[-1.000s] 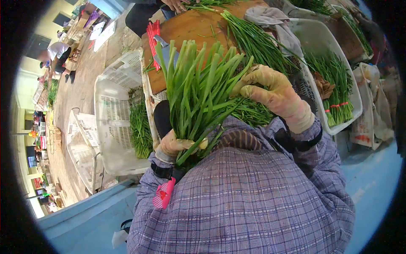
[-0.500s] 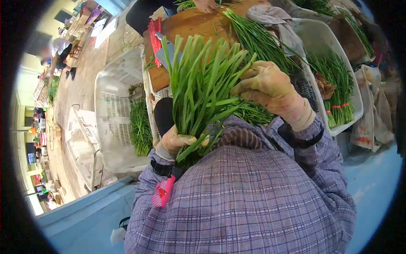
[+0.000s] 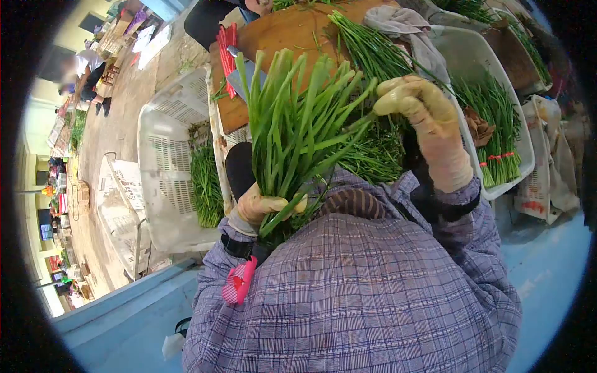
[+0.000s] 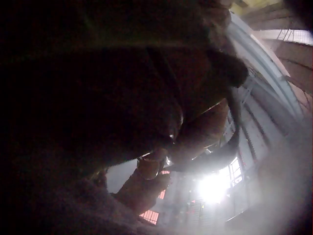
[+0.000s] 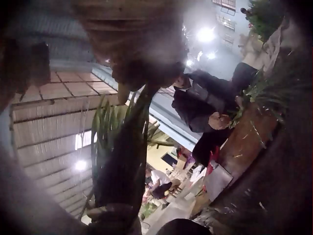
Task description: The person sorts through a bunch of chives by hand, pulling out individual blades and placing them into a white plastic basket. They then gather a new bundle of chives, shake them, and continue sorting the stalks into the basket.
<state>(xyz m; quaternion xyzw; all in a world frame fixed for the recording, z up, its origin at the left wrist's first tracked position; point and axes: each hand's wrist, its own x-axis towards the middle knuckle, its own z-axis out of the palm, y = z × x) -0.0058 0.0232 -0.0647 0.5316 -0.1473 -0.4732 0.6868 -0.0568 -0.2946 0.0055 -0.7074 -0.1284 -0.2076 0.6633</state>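
Observation:
My gloved left hand [image 3: 256, 208] grips a thick bunch of garlic chives [image 3: 289, 130] around its lower part, in front of the plaid jacket. The pale, blunt ends of the bunch fan upward. To its right, my gloved right hand [image 3: 429, 124] pinches a thin chive leaf [image 3: 360, 123] between thumb and fingertips, drawn out sideways from the bunch. In the right wrist view the same bunch [image 5: 117, 166] stands dark beneath the right hand's fingers [image 5: 129, 81]. The left wrist view is mostly dark, with fingers [image 4: 200, 127] dimly visible.
A wooden board [image 3: 280, 37] ahead carries red strips [image 3: 227, 56], a wide-bladed knife [image 3: 245, 78], more chives [image 3: 373, 56] and a grey cloth [image 3: 404, 31]. White crates stand left [image 3: 165, 168] and right [image 3: 457, 50], with red-banded bundles [image 3: 500, 155] in the right one. Another person [image 5: 200, 100] sits across.
My right hand has moved right, away from the bunch, with a leaf stretched from its fingertips. The left hand has stayed in place. The other person's hand across the board has shifted.

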